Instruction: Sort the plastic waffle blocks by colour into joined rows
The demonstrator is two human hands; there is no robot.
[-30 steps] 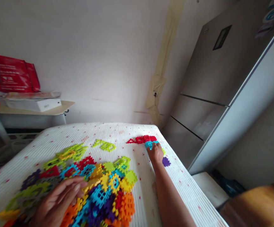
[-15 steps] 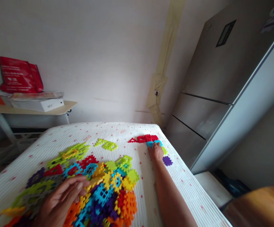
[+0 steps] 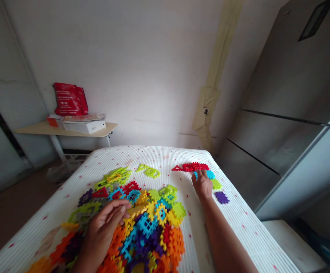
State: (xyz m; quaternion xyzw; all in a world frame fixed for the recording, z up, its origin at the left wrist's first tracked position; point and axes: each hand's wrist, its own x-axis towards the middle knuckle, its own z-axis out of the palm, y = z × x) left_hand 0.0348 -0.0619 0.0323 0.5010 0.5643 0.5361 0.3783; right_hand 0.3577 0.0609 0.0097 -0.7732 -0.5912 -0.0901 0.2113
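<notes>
My right hand (image 3: 203,184) reaches to the far right of the table, its fingers bent down on a blue interlocking plastic piece (image 3: 195,174) that they partly hide. Another blue piece (image 3: 211,174) lies just right of the fingers. Red pieces (image 3: 196,166) form a row behind them. A light green piece (image 3: 216,184) and a purple piece (image 3: 222,197) lie nearer me. Over the left of a mixed pile of pieces (image 3: 148,224) hangs my left hand (image 3: 105,223), loosely curled with fingers apart and nothing visible in it. A flat yellow piece (image 3: 137,211) lies by its fingertips.
Light green pieces (image 3: 150,172) lie apart behind the pile, on the white dotted tablecloth (image 3: 165,153). Beyond the table's right edge stands a grey refrigerator (image 3: 278,121). At the left back, a side table (image 3: 36,129) carries a red bag (image 3: 69,99) and a white box (image 3: 89,127).
The view has turned left, so everything appears farther right. My right hand has shifted slightly left off the right-hand blue piece, uncovering more of it and the green piece. My left hand stays over the pile.
</notes>
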